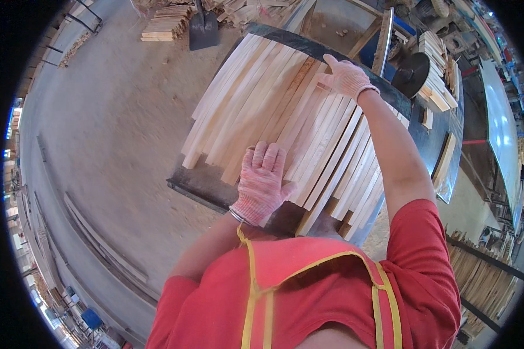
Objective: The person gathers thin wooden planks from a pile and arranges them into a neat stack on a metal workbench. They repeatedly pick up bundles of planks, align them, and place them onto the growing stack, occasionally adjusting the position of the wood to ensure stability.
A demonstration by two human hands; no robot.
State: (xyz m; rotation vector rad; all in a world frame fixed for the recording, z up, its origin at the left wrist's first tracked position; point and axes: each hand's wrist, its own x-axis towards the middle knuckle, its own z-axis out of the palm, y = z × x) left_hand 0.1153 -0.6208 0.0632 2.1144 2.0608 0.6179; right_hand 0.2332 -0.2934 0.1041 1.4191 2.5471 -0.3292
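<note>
We see a broad layer of pale wooden slats [285,110] lying side by side on a dark metal worktable [201,183], long thin strips of smooth, light-coloured wood with square-cut ends, fanned a little so that their near ends stand uneven over the table's front edge. One slat in the middle is darker and browner, with a rougher grain than its neighbours. The left hand [262,180], in a knitted cotton glove flecked pink and white, lies flat on the near part of the slats with its fingers spread out and straight, grasping nothing, only pressing on the wood. The right hand [344,75], in a similar whitish glove, reaches to the far end of the layer with a bare forearm stretched over the slats; its fingers are loosely open and rest on the slat tops, and we cannot tell whether they pinch one. Beyond the right hand a dark round disc [410,72] stands on the table beside a small stack of short wood blocks [434,55]. On the sawdust-coloured concrete floor [110,116] to the left lies a dark shovel [204,26] next to a neat pile of cut boards [166,23]. At the lower right, more bundled strips [486,279] lean in a rack.
</note>
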